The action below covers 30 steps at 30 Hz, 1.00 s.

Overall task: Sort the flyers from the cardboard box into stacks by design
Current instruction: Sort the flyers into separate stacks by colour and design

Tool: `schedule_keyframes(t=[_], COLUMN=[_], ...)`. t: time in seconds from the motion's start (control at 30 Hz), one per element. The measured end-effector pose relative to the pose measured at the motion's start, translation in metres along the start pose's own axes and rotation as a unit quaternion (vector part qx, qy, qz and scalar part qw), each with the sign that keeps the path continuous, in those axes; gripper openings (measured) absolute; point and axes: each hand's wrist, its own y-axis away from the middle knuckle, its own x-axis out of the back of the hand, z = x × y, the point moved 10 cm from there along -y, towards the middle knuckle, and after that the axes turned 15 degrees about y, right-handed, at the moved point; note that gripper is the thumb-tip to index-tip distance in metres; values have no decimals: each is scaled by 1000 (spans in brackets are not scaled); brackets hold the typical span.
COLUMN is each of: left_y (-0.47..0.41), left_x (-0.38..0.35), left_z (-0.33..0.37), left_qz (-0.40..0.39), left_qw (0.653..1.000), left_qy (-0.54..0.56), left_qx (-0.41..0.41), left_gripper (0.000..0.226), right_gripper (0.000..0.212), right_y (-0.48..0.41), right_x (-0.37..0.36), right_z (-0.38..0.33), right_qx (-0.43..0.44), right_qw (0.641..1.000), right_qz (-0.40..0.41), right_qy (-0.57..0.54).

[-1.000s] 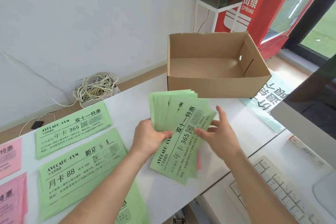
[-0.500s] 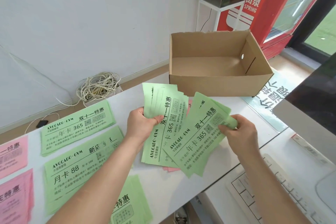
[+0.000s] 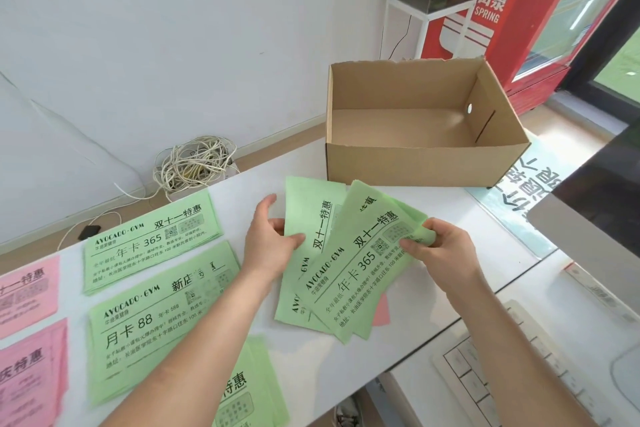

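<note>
In the middle of the frame both hands hold a spread of green flyers (image 3: 349, 274) above the white table (image 3: 450, 218). The left hand (image 3: 273, 246) grips the rear sheets at their left edge, thumb across the printed face and fingers behind. The right hand (image 3: 440, 250) pinches the upper right corner of the front sheets, which carry "365" in large print. The two hands are apart, one on each side of the spread, each clamped on paper. A pink flyer (image 3: 381, 312) peeks out from under the lower right edge of the spread. Above it, at centre right, the cardboard box (image 3: 415, 163) stands on the table with its top open and its brown floor in view. On the left half of the table lie sorted stacks: a green "365" stack (image 3: 149, 243), just below it a green "88" stack (image 3: 152, 315) partly covered by the left forearm, and a third green stack (image 3: 249, 392) at the bottom centre. Two pink stacks (image 3: 27, 291) sit at the left edge of the frame, one above the other. A tangle of pale cable (image 3: 194, 163) lies on the floor by the wall, and a keyboard (image 3: 485, 374) shows at the lower right.
</note>
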Motion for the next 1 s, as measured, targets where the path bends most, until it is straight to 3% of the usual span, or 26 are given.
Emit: schedule_keyframes(t=[0.07,0.17,0.27,0.37,0.43,0.53,0.6,0.67,0.8,0.9,1.0], left_y=[3,14,27,32,34,32,34,34,26,31,40], left_x=[-2,-11,-25,-29,-28,-26,-34,-40,-34,-47,-64], left_z=[3,14,18,27,34,29,21,16,24,42,56], left_qz=[-19,-66,-108,-67,-38,-46,-95,-124,-103,-140,-163], left_qw=[996,993,994,985,984,998,986,973,989,989,967], left_qy=[85,95,-9,-147,-155,-27,126,176,98,21,-156], left_qx=[18,11,-10,-64,-80,-28,48,88,29,-33,-117], left_gripper=[42,24,26,41,46,38,29,25,31,33,58], right_gripper=[21,13,10,13,17,25,32,37,49,61,68], right_y=[-4,-7,-4,-1,-1,-1,0,0,1,1,2], right_x=[-4,-6,-11,-16,-16,-11,-7,-6,-10,-21,-23], right_z=[-2,-9,-11,-10,-8,-2,0,-1,0,1,-6], right_qx=[7,22,20,18,18,8,2,1,0,-11,16], right_qw=[999,990,985,984,983,989,995,997,999,999,999], right_qz=[4,37,48,46,46,52,51,45,17,-24,-16], right_qy=[43,131,165,173,177,140,91,63,36,-38,30])
